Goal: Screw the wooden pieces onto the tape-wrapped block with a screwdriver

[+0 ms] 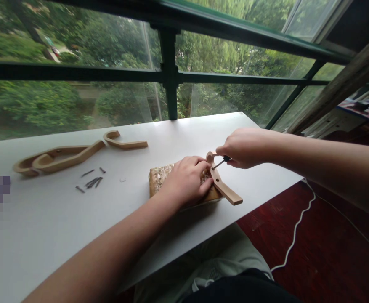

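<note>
My right hand (245, 147) is closed around a screwdriver (219, 163); its dark handle end shows below the fingers. The thin shaft slants down to a hole in a curved wooden hook (229, 192). A second dark hole lies lower on the hook's flat arm. My left hand (187, 179) presses the hook with thumb and fingers against a brown block (159, 176) wrapped in clear plastic. The hook's straight end sticks out past the block toward the table's near edge. Whether a screw sits under the screwdriver tip is too small to tell.
On the white table (134, 210) lie several dark screws (92, 182) and a small thin clear piece (122, 180). Farther left rest more wooden hooks (73, 162), with another hook (129, 144) behind. Green-framed windows (168, 75) border the far side. A white cable (296, 233) crosses the red floor.
</note>
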{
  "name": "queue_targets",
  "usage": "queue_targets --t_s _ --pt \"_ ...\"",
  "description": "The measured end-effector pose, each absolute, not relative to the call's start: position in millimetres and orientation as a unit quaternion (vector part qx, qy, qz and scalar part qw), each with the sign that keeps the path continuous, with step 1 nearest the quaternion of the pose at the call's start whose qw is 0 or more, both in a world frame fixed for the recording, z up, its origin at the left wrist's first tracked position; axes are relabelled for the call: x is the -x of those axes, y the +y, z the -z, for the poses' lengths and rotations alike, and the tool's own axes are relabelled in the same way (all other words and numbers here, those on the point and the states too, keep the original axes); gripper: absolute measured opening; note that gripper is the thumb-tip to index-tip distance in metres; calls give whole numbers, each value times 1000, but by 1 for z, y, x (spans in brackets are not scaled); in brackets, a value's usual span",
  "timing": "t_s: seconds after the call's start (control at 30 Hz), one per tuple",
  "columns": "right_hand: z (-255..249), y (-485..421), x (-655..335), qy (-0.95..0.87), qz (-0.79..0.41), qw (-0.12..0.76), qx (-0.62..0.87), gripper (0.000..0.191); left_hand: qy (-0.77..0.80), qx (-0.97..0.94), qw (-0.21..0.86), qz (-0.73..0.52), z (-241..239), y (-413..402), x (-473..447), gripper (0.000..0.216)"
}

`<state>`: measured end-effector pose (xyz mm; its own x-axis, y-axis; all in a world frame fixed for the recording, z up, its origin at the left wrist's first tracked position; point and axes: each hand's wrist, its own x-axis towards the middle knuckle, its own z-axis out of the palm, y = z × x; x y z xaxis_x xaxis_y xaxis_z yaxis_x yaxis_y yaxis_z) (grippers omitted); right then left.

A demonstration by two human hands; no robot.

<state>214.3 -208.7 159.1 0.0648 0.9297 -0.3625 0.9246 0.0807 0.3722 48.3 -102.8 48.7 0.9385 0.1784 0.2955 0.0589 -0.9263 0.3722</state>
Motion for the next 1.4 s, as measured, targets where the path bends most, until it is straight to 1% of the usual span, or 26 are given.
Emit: queue_targets --t_s 0.1,0.17,0.37,0.47,0.67,0.87,0.97,1.1,1.17,1.3,1.4 --pt "-159 -208 -215 703 -2 251 -666 36 64 -968 181 -162 -50 -103 -48 29" --pt "-162 -209 -213 717 5 236 -656 36 64 -968 181 -161 -50 -104 -48 29" --pt "-171 -211 -211 763 -31 201 -613 16 64 -967 184 -164 -49 -103 -49 30" --pt "-170 -207 -219 775 -50 204 -596 10 63 -967 183 -167 -48 -103 -49 30" --pt "-167 -202 -217 746 -24 223 -627 28 64 -967 182 -165 -49 -103 -48 31" --pt "-165 -199 -212 693 6 243 -679 30 62 -967 183 -167 -49 -103 -48 31" --pt "-165 -202 -214 698 28 229 -678 26 63 -967 183 -167 -49 -103 -48 30" --pt "-167 -213 -217 719 27 191 -667 37 64 -966 185 -167 -50 -103 -47 30" --pt "-170 -218 -216 737 10 171 -654 33 65 -966 186 -168 -49 -103 -47 31" --pt "-176 -224 -212 778 -43 135 -612 17 67 -965 188 -172 -49 -104 -48 31" --pt "-177 -224 -211 790 -68 102 -600 16 68 -964 190 -171 -50 -104 -47 31"
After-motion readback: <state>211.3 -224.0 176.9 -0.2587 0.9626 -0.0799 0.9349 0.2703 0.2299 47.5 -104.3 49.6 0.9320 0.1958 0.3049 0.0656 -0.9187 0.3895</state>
